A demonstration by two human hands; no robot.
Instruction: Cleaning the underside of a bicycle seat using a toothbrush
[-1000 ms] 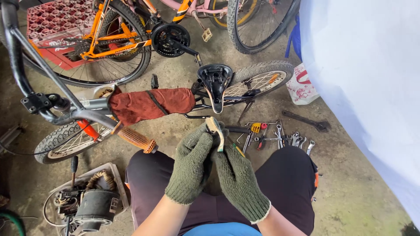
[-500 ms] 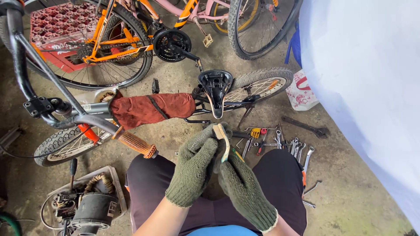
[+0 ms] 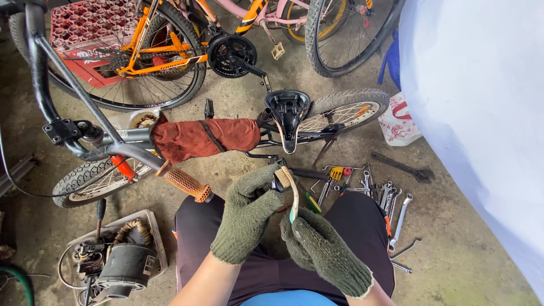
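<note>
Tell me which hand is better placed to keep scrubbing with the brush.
Probably the right hand: its fingers grip the handle of the small worn toothbrush, while the left hand is cupped around something at the bristles.

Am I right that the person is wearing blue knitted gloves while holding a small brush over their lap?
Not quite: in the head view the knitted gloves are olive green, not blue. The left hand and right hand do hold a small brush over the lap.
</note>
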